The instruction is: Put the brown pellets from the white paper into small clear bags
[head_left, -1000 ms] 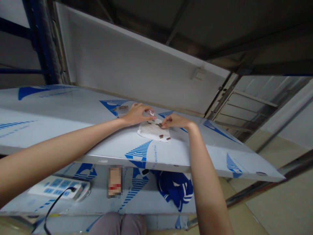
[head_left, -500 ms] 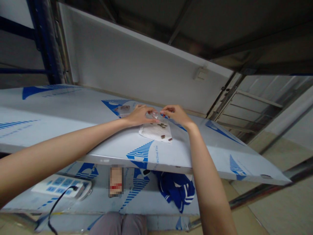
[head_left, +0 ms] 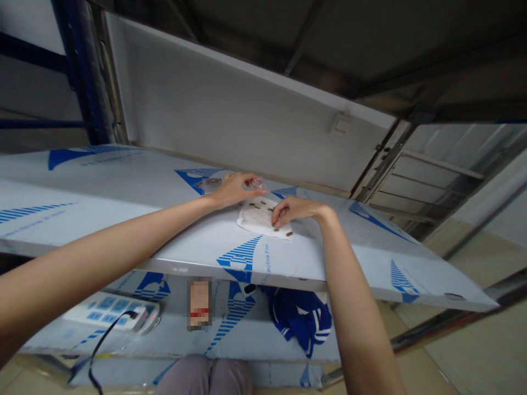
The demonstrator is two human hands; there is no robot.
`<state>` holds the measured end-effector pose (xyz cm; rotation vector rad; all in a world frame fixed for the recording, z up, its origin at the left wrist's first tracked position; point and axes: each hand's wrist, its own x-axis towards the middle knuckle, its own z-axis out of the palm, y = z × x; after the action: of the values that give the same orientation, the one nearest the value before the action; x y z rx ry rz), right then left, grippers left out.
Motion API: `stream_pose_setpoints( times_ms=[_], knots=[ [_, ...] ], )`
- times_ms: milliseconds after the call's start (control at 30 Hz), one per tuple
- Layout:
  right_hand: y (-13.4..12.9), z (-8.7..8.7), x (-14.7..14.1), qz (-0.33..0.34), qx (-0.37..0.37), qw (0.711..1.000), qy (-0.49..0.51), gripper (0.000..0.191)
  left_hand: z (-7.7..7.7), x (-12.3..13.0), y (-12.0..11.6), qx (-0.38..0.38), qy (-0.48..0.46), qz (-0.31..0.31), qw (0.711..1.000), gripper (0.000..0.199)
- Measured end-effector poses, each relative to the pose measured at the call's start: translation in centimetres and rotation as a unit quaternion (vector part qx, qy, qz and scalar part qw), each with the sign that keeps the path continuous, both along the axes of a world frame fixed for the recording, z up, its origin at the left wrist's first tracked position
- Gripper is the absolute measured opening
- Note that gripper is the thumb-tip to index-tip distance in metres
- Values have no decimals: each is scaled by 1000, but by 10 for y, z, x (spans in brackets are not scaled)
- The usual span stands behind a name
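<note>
Small brown pieces (head_left: 289,233) are too small to make out, and a pixelated object (head_left: 200,303) on the lower shelf cannot be identified. The worktop (head_left: 362,258), covered in white film with blue print, stands above a white power strip (head_left: 111,310) and crumpled blue cloth (head_left: 298,321). A crumpled white sheet (head_left: 259,216) lies near the worktop's front edge, with the pieces scattered on it. Left hand (head_left: 234,189): fingertips at a small clear plastic packet (head_left: 257,182), grip unclear. Right hand (head_left: 296,211): fingers curled together on the sheet's right side, any hold hidden.

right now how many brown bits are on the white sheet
5 showing on the white sheet: three brown bits along its top edge, two at its lower right corner. The right hand may hide more.
</note>
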<state>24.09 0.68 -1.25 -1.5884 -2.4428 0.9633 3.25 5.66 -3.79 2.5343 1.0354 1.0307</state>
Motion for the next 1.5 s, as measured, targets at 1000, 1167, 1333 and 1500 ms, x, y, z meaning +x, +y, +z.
stream_pose_setpoints(
  times_ms=[1000,1167,1333,1500],
  knots=[
    [-39,4,30,-14,110,992,51,28,1,0,-4,54,38,-22,998,45],
    [-50,-17,30,-57,118,991,35,18,0,-1,-2,71,46,-41,996,48],
    [-44,-3,32,-107,195,971,89,20,-1,-2,0,74,64,-32,995,49],
    [-29,25,23,-125,271,951,86,18,-5,1,-2,71,87,-40,993,54]
  ],
)
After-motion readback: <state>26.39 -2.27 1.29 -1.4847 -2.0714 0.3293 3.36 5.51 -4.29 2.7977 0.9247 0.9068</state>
